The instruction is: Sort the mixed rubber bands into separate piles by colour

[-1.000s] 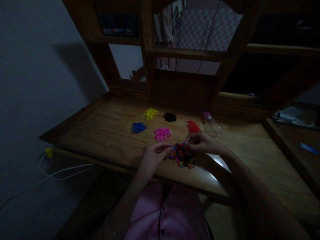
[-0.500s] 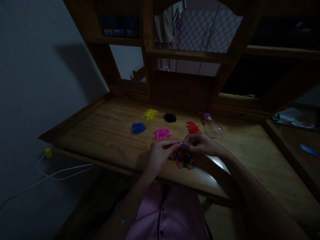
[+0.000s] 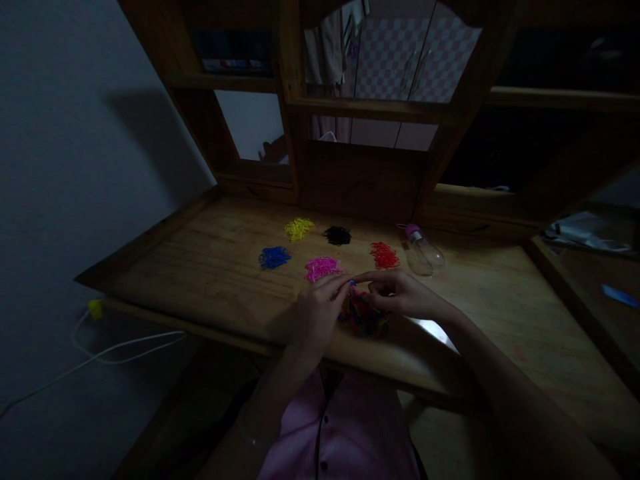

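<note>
My left hand (image 3: 319, 310) is closed in a pinch on a small blue loop-shaped piece (image 3: 352, 283) at its fingertips. Bent over from the other side, my right hand (image 3: 400, 292) has its index fingertip against my left fingers, its other fingers curled; what it grips is hidden. Under both hands lies a mixed pile of small coloured loops (image 3: 367, 320), partly covered. Beyond them are sorted heaps of similar pieces: pink (image 3: 323, 268), red (image 3: 385, 255), blue (image 3: 274, 257), black (image 3: 338, 235) and yellow (image 3: 299, 229).
A clear bulb-shaped bottle (image 3: 425, 253) with a purple cap lies right of the red heap. The wooden desk (image 3: 200, 247) has a shelf unit along its back. A white cable (image 3: 135, 347) hangs off the left front edge.
Both hands have shifted slightly left and closer together, with the blue piece moving left too. My right index finger has stretched out toward my left fingertips. The sorted heaps are unchanged.
</note>
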Demonstrator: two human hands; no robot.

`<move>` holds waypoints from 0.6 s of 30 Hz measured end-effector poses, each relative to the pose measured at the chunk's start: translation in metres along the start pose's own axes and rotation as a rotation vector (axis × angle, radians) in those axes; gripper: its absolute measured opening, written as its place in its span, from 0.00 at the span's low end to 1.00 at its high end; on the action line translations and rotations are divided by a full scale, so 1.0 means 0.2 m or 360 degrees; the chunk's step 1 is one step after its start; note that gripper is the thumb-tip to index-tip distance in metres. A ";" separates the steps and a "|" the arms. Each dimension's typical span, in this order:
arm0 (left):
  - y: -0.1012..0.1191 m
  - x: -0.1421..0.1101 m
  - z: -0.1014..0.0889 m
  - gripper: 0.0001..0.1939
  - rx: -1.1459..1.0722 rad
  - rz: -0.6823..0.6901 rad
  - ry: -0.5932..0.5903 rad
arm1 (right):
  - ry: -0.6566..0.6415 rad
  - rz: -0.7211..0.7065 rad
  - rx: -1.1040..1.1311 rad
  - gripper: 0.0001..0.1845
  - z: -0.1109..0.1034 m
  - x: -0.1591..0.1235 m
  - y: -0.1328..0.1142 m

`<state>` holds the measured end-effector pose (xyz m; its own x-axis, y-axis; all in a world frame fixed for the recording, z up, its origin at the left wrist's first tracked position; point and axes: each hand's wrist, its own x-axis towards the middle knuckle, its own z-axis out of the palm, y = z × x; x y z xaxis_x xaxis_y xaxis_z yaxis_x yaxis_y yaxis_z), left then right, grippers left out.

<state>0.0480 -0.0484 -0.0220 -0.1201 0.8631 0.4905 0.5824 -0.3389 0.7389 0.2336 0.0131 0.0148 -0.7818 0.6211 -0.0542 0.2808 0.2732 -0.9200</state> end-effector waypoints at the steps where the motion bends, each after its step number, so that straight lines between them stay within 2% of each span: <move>1: 0.00 0.00 -0.01 0.11 0.0051 0.0060 0.0006 | -0.0028 0.0022 0.0067 0.25 0.00 0.00 0.00; 4: 0.02 0.01 -0.03 0.10 0.0047 0.0086 0.0020 | -0.0020 0.0070 0.0225 0.25 -0.02 0.00 -0.01; 9: 0.00 0.03 -0.08 0.06 -0.0234 -0.0256 0.0036 | 0.0325 0.0057 0.0235 0.18 -0.04 0.00 -0.01; 13: -0.12 0.09 -0.18 0.08 -0.0298 -0.0476 0.0165 | 0.0522 0.0039 0.0265 0.14 -0.06 0.00 0.00; 18: -0.33 0.19 -0.38 0.10 0.0008 -0.0483 0.0358 | 0.0506 0.0027 0.0333 0.12 -0.05 0.01 0.02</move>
<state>-0.0572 -0.0216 -0.0175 -0.4611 0.8200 0.3391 0.4972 -0.0777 0.8641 0.2379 0.0229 0.0146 -0.5570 0.8302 0.0226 0.1469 0.1253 -0.9812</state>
